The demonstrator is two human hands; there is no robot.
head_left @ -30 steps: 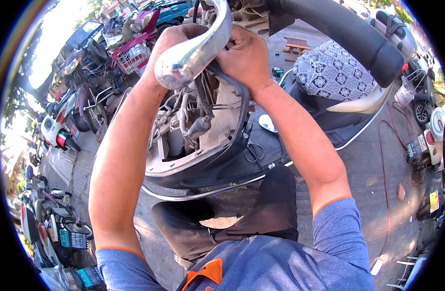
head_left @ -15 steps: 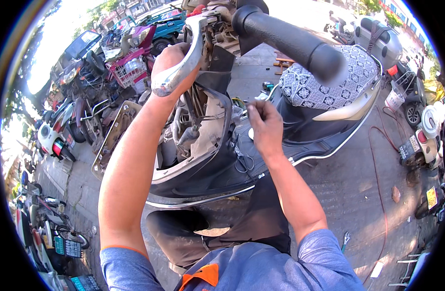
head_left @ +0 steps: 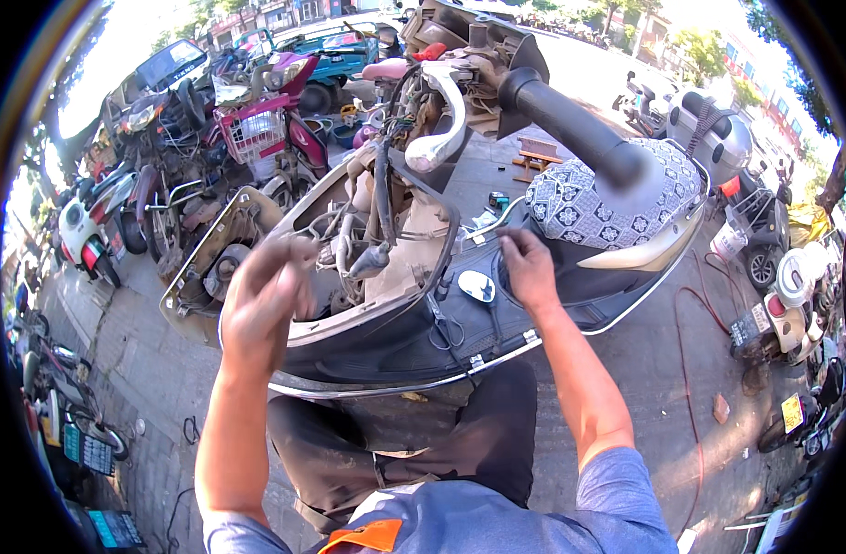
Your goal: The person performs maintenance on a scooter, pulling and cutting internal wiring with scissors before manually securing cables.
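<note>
Paved yard (head_left: 617, 397), outdoors, seen in the head view, the one view I have. At its left side, a row of parked scooters and a magenta scooter with a wire basket (head_left: 255, 136); behind, a teal truck (head_left: 347, 54); on the right, a red hose (head_left: 684, 365) along the ground.

Item, centre: one scooter (head_left: 414, 340), front end nearest the left hand, patterned seat cover (head_left: 580, 205) toward the right. Condition, as I judge it: partly stripped. Front cover off; front opening bare, with wiring (head_left: 344, 224) and a grey rubber boot (head_left: 368, 262) exposed; handlebar parts uncovered above, the silver brake lever (head_left: 435, 148) and black handgrip (head_left: 570, 132) in place. Not closed up: no cover over the opening, cables hanging loose.

Item: loose body panel (head_left: 186, 303), left of the scooter, inner side showing; whether it belongs to this machine I cannot tell.

Items on the floorboard: one oval mirror (head_left: 476, 285), unmounted, and scissors (head_left: 446, 334), by their looped handles.

Hands, two. Left hand (head_left: 268, 300): raised before the front opening, blurred, fingers partly curled, nothing visible in it; I cannot tell how wide. Right hand (head_left: 531, 268): above the floorboard, near the mirror and seat, fingers bent and narrow together; I cannot tell whether something small is pinched there.
</note>
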